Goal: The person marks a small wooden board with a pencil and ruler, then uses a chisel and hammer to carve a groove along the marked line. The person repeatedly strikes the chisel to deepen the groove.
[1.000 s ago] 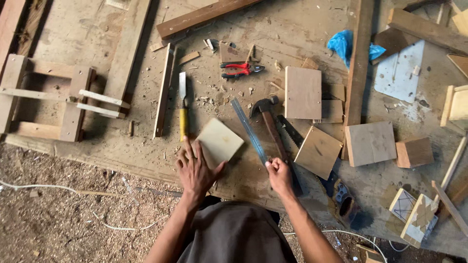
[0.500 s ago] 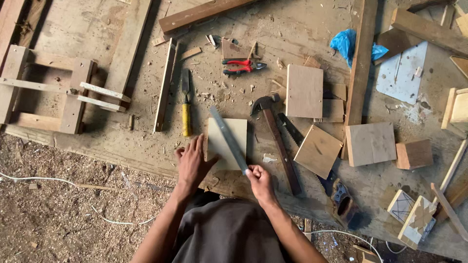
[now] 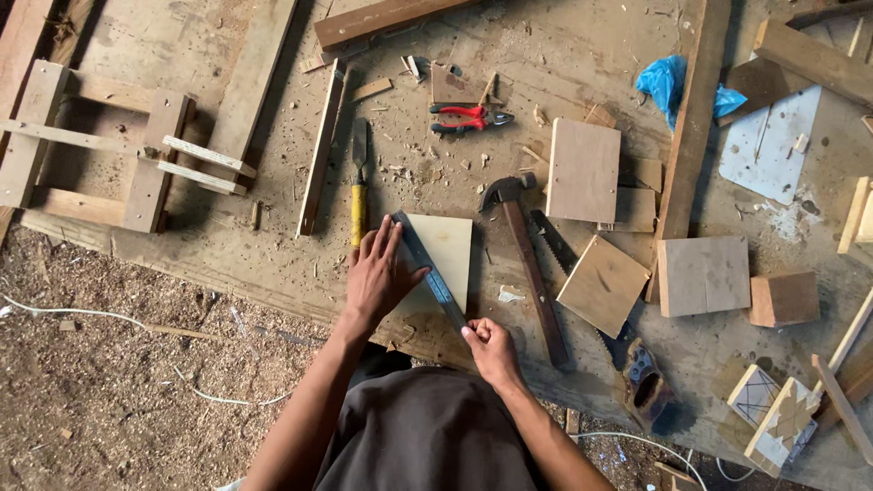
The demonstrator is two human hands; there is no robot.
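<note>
A pale square wooden tile (image 3: 446, 251) lies on the worn workboard (image 3: 273, 245) just in front of me. A long grey metal ruler (image 3: 429, 270) lies diagonally across the tile. My left hand (image 3: 380, 273) presses flat on the ruler and the tile's left side, fingers spread. My right hand (image 3: 492, 351) pinches the ruler's near end at the board's front edge.
A yellow-handled chisel (image 3: 359, 193) lies left of the tile, a claw hammer (image 3: 526, 264) and a handsaw (image 3: 600, 318) to its right. Red pliers (image 3: 467, 117), several plywood squares (image 3: 584, 170), wood strips, a slatted frame (image 3: 100, 150) and a blue bag (image 3: 668, 80) surround them. Sawdust covers the ground.
The ruler has swung left onto the tile, and the tile has shifted nearer the chisel. My left hand moved up onto the ruler; my right hand keeps hold of its near end.
</note>
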